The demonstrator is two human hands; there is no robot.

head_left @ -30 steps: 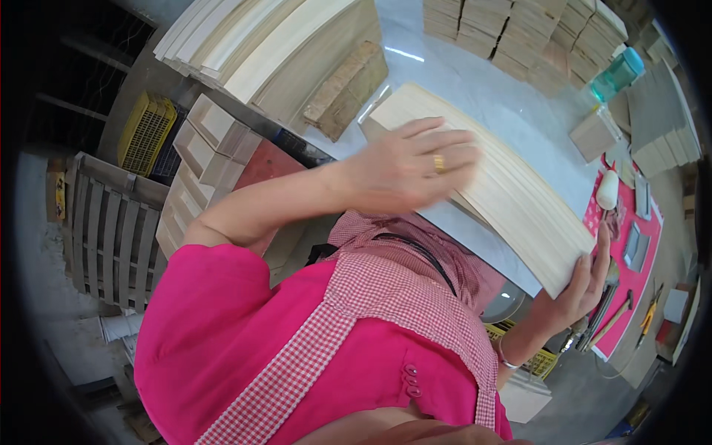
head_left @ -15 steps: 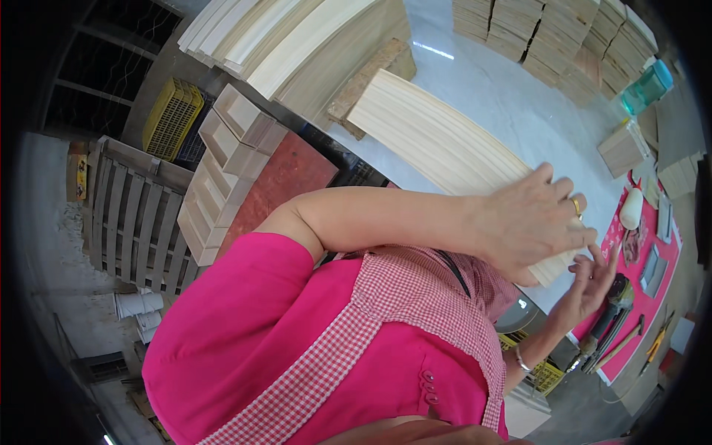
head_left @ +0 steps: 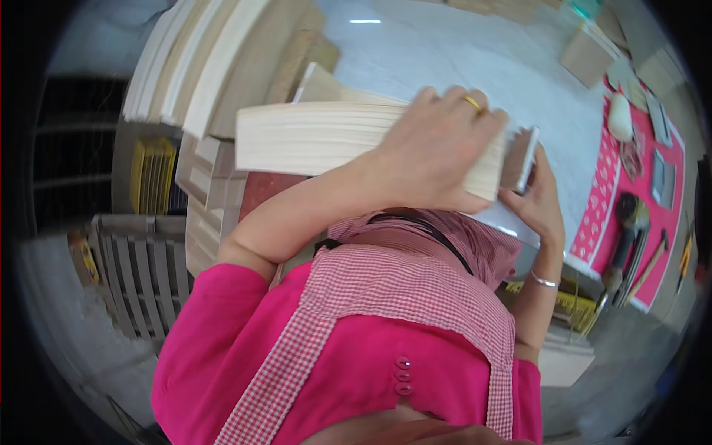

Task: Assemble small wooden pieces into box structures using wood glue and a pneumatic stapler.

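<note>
A stack of thin pale wooden boards [head_left: 311, 137] is tilted up off the worktable, its layered edges toward me. My left hand [head_left: 445, 148] is closed over its right part, fingers wrapped over the top, a gold ring on one finger. My right hand [head_left: 545, 196], with a bracelet at the wrist, is closed on a small flat grey-brown block with a pale shiny edge [head_left: 525, 159]. This block stands upright at the right end of the stack; whether the two touch I cannot tell. Behind the stack lies another pale board [head_left: 345, 93].
Upright wooden boards [head_left: 215, 67] stand at the far left by a rough wood block [head_left: 300, 63]. Light wooden trays [head_left: 200, 170] are piled at left. On the right, a pink cloth [head_left: 593, 222] carries a white bottle [head_left: 619, 117], a power tool [head_left: 630, 211] and flat metal pieces [head_left: 662, 178].
The stack has been raised and swung toward me in my left hand. My right hand, fingers spread before, now grips the flat block at the stack's end. The view has turned.
</note>
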